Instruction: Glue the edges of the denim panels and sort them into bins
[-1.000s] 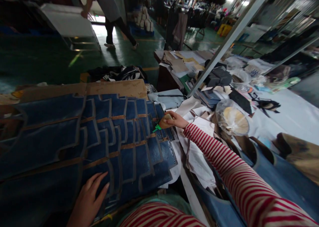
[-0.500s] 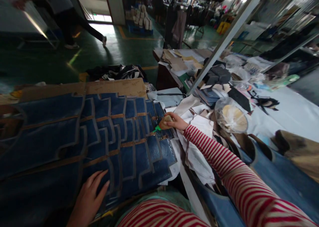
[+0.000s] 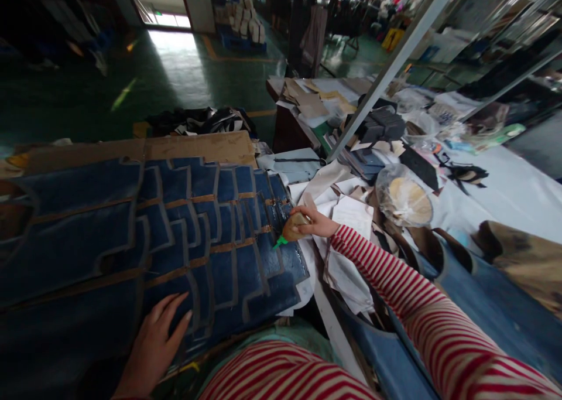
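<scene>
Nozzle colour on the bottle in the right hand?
Bright green; the nozzle shows in the head view, the only one.

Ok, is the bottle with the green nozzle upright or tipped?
Tipped: the bottle slants in the right hand, green nozzle angled down toward the blue pieces.

A long-sleeved top (image 3: 285, 373) in narrow red and off-white stripes is worn, its right sleeve (image 3: 421, 300) ringed by bands from the wrist upward. The stripes are curved across the torso, where the front is bordered by muted green cloth (image 3: 301, 331). The left hand (image 3: 160, 332) and right hand (image 3: 315, 221) are ungloved, with slender fingers.
</scene>
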Tool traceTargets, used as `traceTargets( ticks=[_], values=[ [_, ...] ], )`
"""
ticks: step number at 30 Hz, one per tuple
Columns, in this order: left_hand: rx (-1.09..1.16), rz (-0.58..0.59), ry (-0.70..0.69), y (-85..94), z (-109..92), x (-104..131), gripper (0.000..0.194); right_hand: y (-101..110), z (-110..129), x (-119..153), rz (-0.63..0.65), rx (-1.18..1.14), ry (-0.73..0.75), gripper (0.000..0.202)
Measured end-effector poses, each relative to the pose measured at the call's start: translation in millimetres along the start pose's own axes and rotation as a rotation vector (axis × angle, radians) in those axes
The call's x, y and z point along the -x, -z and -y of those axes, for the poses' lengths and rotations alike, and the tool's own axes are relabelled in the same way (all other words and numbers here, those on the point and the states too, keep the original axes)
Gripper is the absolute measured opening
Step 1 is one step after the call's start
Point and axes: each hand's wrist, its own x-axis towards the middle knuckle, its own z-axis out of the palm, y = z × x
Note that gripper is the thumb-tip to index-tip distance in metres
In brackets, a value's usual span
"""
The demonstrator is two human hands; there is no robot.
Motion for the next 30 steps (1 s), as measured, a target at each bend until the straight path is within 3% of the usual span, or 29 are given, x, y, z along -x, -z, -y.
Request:
traceTargets(
  ticks=[5,16,20,26,30],
  values=[
    [-0.008,-0.001,-0.019,-2.4,2,0,0.046,-7,-1,20,0.082,-0.012,0.043,0.048],
    [-0.019,-0.002,-0.012,-1.3,-1,1,0.045,-14,7,47,0.101,0.124,0.149,0.047],
    [-0.016,0.016,-0.02,-2.6,0,2,0.046,-13,5,55,0.092,0.122,0.134,0.047],
    [-0.012,0.016,-0.024,-3.2,1,2,0.046,-12,-3,61,-0.037,0.105,0.147,0.046],
    [-0.013,0.016,-0.013,-3.5,1,2,0.045,-13,-5,68,0.037,0.11,0.144,0.048]
  ],
)
